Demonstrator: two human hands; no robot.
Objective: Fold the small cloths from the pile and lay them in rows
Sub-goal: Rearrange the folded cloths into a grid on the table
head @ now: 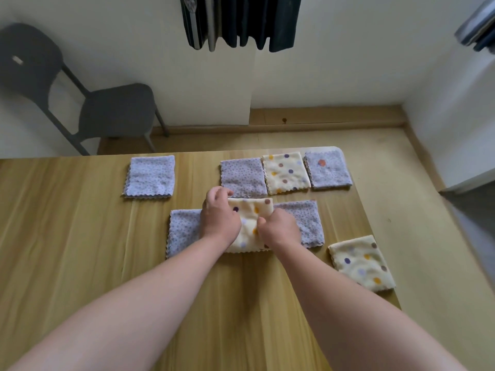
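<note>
Left hand and right hand pinch the cream cloth, fingers curled.

Far row, edge to edge: lilac speckled cloth, cream dotted cloth, lilac cloth with orange dot, all folded flat. Lone lilac square sits well left. Middle cream cloth is rumpled, gripped by left hand and right hand. Lilac shows on its left and right; can't tell if it's one piece. Tilted cream cloth is near-right.
</note>
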